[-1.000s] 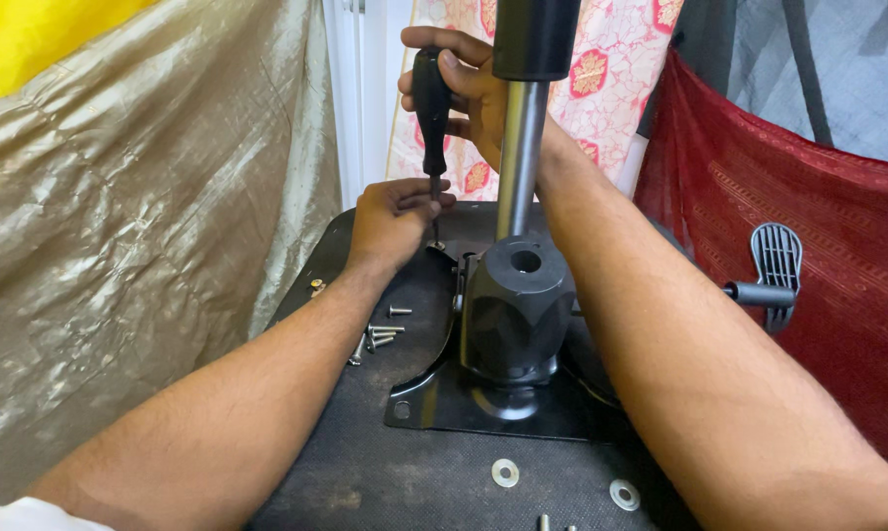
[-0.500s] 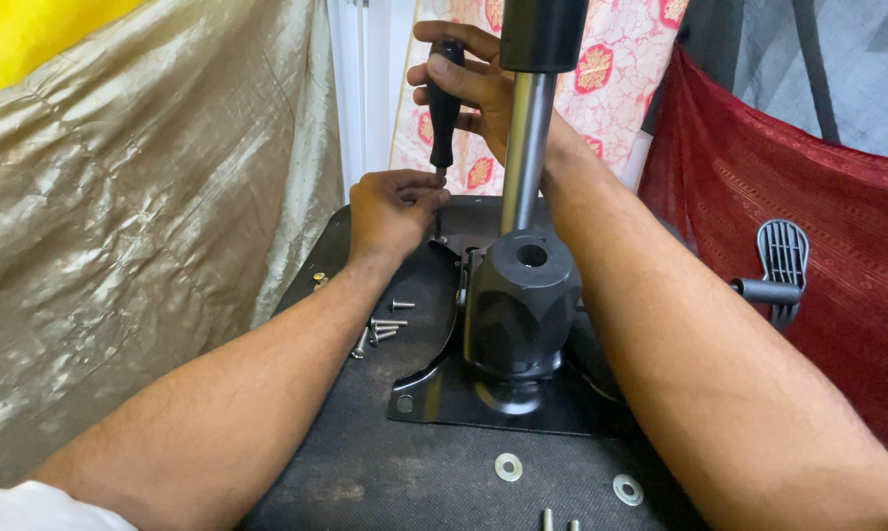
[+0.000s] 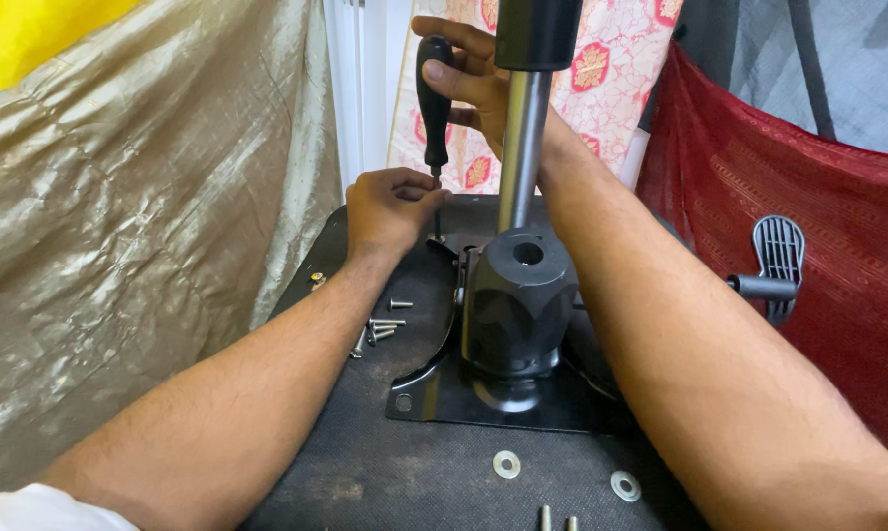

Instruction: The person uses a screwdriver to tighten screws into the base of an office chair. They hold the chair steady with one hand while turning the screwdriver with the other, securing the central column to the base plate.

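1. Black and slim, the screwdriver point(image 3: 434, 98) stands upright at the far edge of the black plate point(image 3: 483, 398), its handle wrapped in the right hand point(image 3: 469, 84), fingers closed round the top so the tool can be turned from above.
2. Left hand point(image 3: 390, 206) sits low at the tip, fingers pinched together around the shaft's lower end, seemingly to steady it on a screw; the screw itself is hidden under the fingers.
3. Right forearm passes behind the grey metal column point(image 3: 521, 147), which rises from a black moulded housing point(image 3: 518, 305), so the hand has to reach round it to get at the far corner.
4. Loose screws point(image 3: 380, 327) lie in a small cluster on the dark fabric board point(image 3: 365, 472) just beside the left forearm, within easy reach.
5. Two flat washers point(image 3: 507, 464) rest nearer the person, apart from the plate's front edge.
6. A grey lever paddle point(image 3: 778, 261) sticks out on the right, against red cloth point(image 3: 808, 197), well apart from both hands.
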